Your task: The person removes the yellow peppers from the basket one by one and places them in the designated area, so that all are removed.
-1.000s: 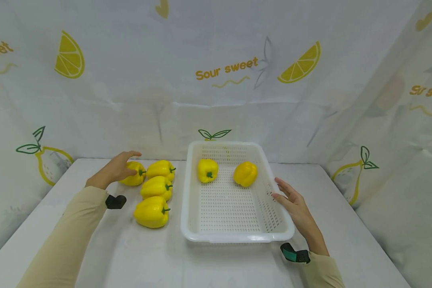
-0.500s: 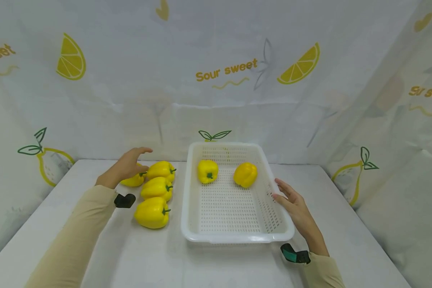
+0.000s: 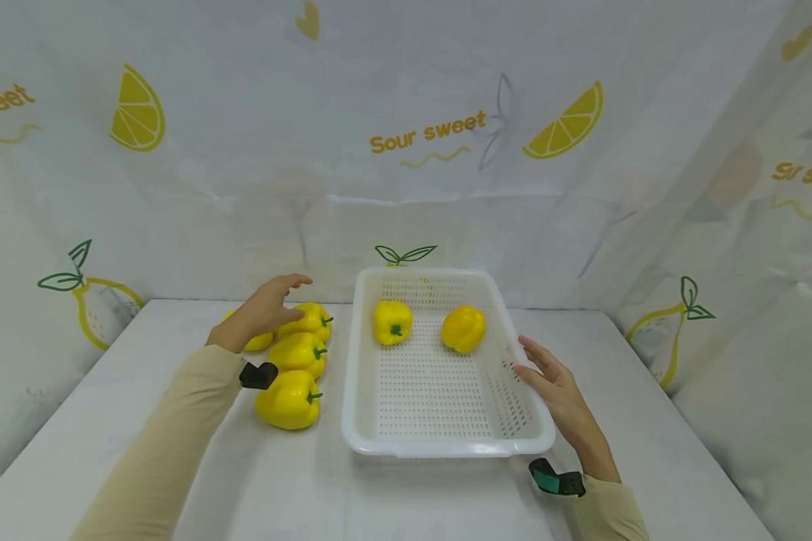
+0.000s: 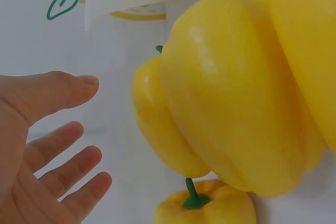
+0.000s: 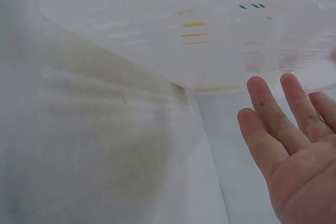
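My left hand (image 3: 265, 309) is over the back of a group of yellow bell peppers, thumb and fingers spread and holding nothing. In the head view it overlaps the rear right bell pepper (image 3: 316, 323) and partly hides the rear left bell pepper (image 3: 260, 343). Nearer to me lie the middle bell pepper (image 3: 299, 355) and the front bell pepper (image 3: 287, 402). The left wrist view shows a gap between the fingertips (image 4: 90, 156) and the closest bell pepper (image 4: 152, 114). My right hand (image 3: 560, 391) touches the right side of a white plastic basket (image 3: 446, 446), its fingers (image 5: 275, 116) mostly straight.
Inside the basket, toward its far end, lie two more yellow bell peppers, a left one (image 3: 392, 323) and a right one (image 3: 463, 329). A white cloth (image 3: 433, 165) with lemon prints hangs behind the white table (image 3: 649, 451).
My left hand has moved rightward, from the rear left bell pepper to over the rear right one. The bell peppers, the basket and my right hand stay where they were.
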`<state>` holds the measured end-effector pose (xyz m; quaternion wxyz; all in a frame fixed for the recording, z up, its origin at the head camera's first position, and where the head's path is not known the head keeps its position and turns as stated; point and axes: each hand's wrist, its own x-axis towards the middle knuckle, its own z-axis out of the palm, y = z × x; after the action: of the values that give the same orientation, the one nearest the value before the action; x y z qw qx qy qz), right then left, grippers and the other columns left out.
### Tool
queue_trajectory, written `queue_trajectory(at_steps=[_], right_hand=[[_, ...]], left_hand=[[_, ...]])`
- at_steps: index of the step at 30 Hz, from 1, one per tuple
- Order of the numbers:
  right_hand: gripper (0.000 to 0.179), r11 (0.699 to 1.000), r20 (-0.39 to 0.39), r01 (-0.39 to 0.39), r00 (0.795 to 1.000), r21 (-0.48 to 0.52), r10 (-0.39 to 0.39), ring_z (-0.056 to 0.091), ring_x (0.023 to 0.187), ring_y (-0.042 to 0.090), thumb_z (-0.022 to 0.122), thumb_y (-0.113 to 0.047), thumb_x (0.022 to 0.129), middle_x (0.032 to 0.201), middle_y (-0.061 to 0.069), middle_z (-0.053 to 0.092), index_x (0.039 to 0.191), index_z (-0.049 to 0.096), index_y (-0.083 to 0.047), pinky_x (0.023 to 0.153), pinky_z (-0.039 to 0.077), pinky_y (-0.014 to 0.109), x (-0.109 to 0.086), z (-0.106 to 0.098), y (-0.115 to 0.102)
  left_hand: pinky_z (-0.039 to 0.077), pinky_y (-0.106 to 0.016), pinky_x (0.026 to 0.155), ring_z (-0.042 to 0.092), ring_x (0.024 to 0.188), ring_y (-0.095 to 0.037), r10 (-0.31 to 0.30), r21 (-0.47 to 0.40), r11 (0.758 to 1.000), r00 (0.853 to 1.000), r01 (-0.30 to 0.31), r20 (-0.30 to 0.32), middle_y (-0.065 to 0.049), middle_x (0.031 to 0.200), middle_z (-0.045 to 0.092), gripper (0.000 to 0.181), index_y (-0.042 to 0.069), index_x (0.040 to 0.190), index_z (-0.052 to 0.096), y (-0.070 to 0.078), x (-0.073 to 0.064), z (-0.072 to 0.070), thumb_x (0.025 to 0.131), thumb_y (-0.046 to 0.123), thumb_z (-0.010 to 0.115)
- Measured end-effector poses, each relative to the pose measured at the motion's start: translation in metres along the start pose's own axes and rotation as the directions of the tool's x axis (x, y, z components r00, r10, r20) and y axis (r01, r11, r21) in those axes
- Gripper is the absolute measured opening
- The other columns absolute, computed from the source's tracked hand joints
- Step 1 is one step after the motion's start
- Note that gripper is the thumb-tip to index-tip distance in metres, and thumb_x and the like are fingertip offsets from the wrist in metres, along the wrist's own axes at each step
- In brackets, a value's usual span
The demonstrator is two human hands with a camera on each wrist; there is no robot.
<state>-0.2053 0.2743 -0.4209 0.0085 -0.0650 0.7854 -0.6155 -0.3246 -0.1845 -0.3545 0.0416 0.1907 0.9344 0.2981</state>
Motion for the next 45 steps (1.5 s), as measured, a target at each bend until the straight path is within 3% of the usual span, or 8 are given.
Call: queue_trajectory(at_steps=[7,18,25,29,32,40,45], right_hand=[[0.067,1.0,0.009,0.0,1.0,0.029,0.0,0.066,0.102,0.005,0.053,-0.023,0.103,0.16,0.023,0.022,0.158,0.019,-0.006,0.082,0.059,0.026,0.0,0.0,0.0],[0.067,0.997,0.027,-0.002,1.0,0.083,0.0,0.063,0.107,0.003,0.05,-0.022,0.104,0.158,0.022,0.026,0.158,0.015,-0.004,0.086,0.058,0.023,0.0,0.0,0.001],[0.065,0.997,0.053,-0.028,0.998,0.075,0.024,0.06,0.111,0.003,0.046,-0.026,0.106,0.155,0.02,0.03,0.159,0.013,-0.009,0.089,0.056,0.024,0.001,-0.005,0.004],[0.065,0.995,0.051,-0.038,0.998,0.088,0.034,0.059,0.11,0.002,0.047,-0.026,0.106,0.143,0.001,0.046,0.159,0.014,-0.007,0.089,0.055,0.022,0.0,-0.009,0.003],[0.066,0.991,0.053,-0.05,0.998,0.127,0.044,0.06,0.11,0.002,0.049,-0.022,0.105,0.131,-0.016,0.051,0.158,0.015,-0.005,0.089,0.056,0.022,-0.001,-0.01,0.001],[0.067,0.985,0.043,-0.06,0.998,0.16,0.054,0.062,0.109,0.002,0.052,-0.02,0.103,0.13,-0.018,0.052,0.157,0.016,-0.002,0.089,0.056,0.022,-0.001,-0.009,-0.002],[0.066,0.985,0.052,-0.043,0.998,0.165,0.035,0.062,0.11,0.002,0.051,-0.018,0.104,0.13,-0.019,0.052,0.157,0.016,0.0,0.09,0.056,0.022,-0.001,-0.009,-0.001]], left_hand=[[0.04,-0.061,0.108,0.043,0.131,-0.052,0.053,0.017,0.998,0.999,-0.053,-0.003,-0.031,0.147,0.041,0.057,0.0,0.147,0.04,0.013,0.007,0.008,0.095,0.004,0.061],[0.039,-0.058,0.111,0.04,0.136,-0.045,0.046,-0.028,0.999,0.999,-0.046,0.012,-0.024,0.151,0.041,0.057,0.005,0.149,0.04,0.038,0.014,0.017,0.096,0.006,0.061],[0.041,-0.055,0.11,0.042,0.135,-0.043,0.083,-0.015,0.996,0.996,-0.082,0.025,-0.023,0.149,0.043,0.058,0.004,0.148,0.04,0.057,0.019,0.024,0.095,0.005,0.062],[0.039,-0.053,0.112,0.042,0.137,-0.041,0.119,0.0,0.993,0.992,-0.119,0.034,-0.022,0.15,0.043,0.057,0.004,0.148,0.041,0.065,0.022,0.028,0.095,0.005,0.062],[0.038,-0.052,0.114,0.042,0.137,-0.04,0.139,0.024,0.99,0.989,-0.14,0.042,-0.021,0.151,0.042,0.057,0.003,0.148,0.041,0.07,0.025,0.032,0.094,0.005,0.062],[0.04,-0.05,0.113,0.046,0.134,-0.039,0.147,0.079,0.985,0.988,-0.151,0.054,-0.021,0.146,0.048,0.058,0.006,0.147,0.043,0.076,0.035,0.046,0.093,0.007,0.065],[0.039,-0.05,0.114,0.045,0.135,-0.038,0.126,0.06,0.99,0.99,-0.13,0.061,-0.02,0.147,0.047,0.058,0.008,0.147,0.044,0.08,0.038,0.053,0.093,0.007,0.065]])
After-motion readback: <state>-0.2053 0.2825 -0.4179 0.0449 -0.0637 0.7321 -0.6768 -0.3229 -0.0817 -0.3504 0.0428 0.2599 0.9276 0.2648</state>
